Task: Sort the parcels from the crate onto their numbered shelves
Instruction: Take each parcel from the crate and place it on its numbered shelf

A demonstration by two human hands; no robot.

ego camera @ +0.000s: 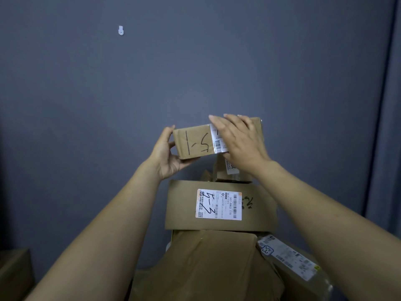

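the small parcel (195,141) marked 1-5 is being held up before the grey wall (195,61), above the parcel stack (217,213), its long axis running left to right. the left hand (166,156) is cupping its left end with fingers (186,161) curled beneath, while the right hand (240,140) is lying spread across the top right, so both are equally near.

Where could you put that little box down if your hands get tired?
The big flat box has bare cardboard left of its label. Behind it is crowded: a small box stands there. Both hands hold the marked box.

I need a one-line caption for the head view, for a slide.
Both hands, left and right, hold a box marked "1-5" above stacked parcels, facing a grey wall.
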